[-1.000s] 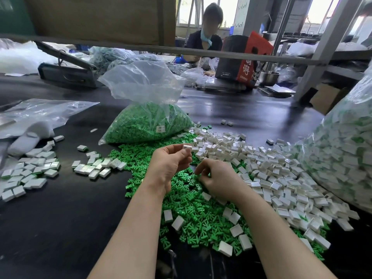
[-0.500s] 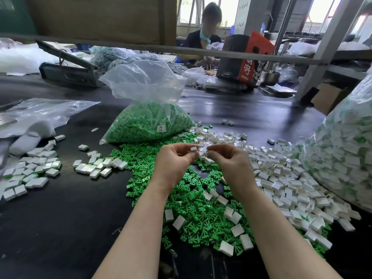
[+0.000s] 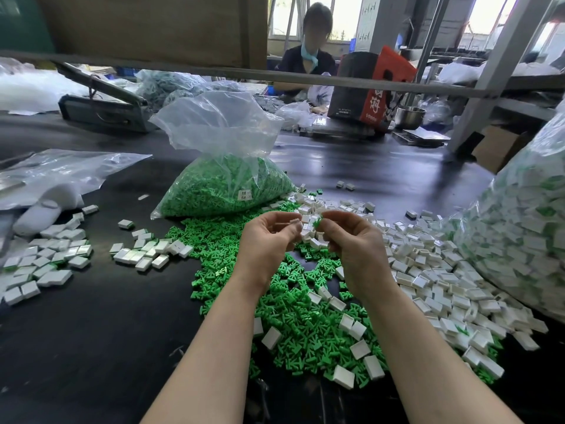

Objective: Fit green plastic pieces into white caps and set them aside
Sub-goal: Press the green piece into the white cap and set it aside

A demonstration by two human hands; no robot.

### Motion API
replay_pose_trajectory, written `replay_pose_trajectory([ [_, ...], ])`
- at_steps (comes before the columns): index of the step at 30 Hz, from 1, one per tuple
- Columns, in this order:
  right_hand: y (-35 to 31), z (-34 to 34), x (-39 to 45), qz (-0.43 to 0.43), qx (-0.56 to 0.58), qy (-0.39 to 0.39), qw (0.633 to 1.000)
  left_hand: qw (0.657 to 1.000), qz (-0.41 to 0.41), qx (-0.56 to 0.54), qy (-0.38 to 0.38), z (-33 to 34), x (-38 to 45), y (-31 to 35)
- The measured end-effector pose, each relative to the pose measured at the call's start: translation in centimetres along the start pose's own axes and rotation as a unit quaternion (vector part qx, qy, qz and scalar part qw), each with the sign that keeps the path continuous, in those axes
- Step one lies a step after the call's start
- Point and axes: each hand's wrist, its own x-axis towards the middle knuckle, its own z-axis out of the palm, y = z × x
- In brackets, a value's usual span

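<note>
My two bare hands are raised close together above a dark table (image 3: pixel 91 332), fingertips almost meeting. My left hand (image 3: pixel 269 240) has its fingers curled and pinches a small white cap (image 3: pixel 294 222) between thumb and fingertips. My right hand (image 3: pixel 351 240) pinches a small green plastic piece (image 3: pixel 317 222) at its fingertips, just beside the cap and not yet inside it. Directly below my hands and forearms, a loose heap of green pieces (image 3: pixel 293 301) spreads across the table, with a few white caps scattered on top. To the right of my right hand lies a wide pile of empty white caps (image 3: pixel 428 270), running back toward the far side of the table. Farther right, at the frame's edge, a large clear bag stuffed with white and green parts (image 3: pixel 526 224) bulges onto the table. Just beyond my hands stands an open clear plastic bag of green pieces (image 3: pixel 226 185), its lower half full. To the left of my left hand, well apart from it, finished caps (image 3: pixel 149 250) lie in a small cluster, and a bigger group of finished caps (image 3: pixel 42 258) sits farther left. A flat plastic bag (image 3: pixel 61 169) lies at the far left. Across the table, another person (image 3: pixel 308 53) sits facing me.
</note>
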Motion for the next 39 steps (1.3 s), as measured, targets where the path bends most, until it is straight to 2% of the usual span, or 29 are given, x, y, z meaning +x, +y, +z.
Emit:
replay_pose_trajectory([
  [5,0.13,0.04,0.02,-0.005,-0.010,-0.001,1.000,0.993,-0.057,-0.096,0.030,0.26,0.02,0.16],
  [11,0.18,0.29,-0.09,-0.002,0.007,-0.004,1.000,0.972,-0.117,-0.202,-0.006,0.25,-0.03,0.61],
  [22,0.07,0.51,-0.07,-0.011,-0.003,0.009,1.000,0.988,-0.086,-0.121,-0.031,0.57,-0.19,0.23],
  [30,-0.10,0.46,0.00,-0.007,-0.034,0.005,0.999,0.992,-0.071,-0.105,-0.027,0.41,-0.20,0.08],
  [39,-0.16,0.34,-0.14,0.008,-0.014,-0.001,1.000,0.991,-0.068,-0.113,-0.036,0.28,-0.14,0.05],
])
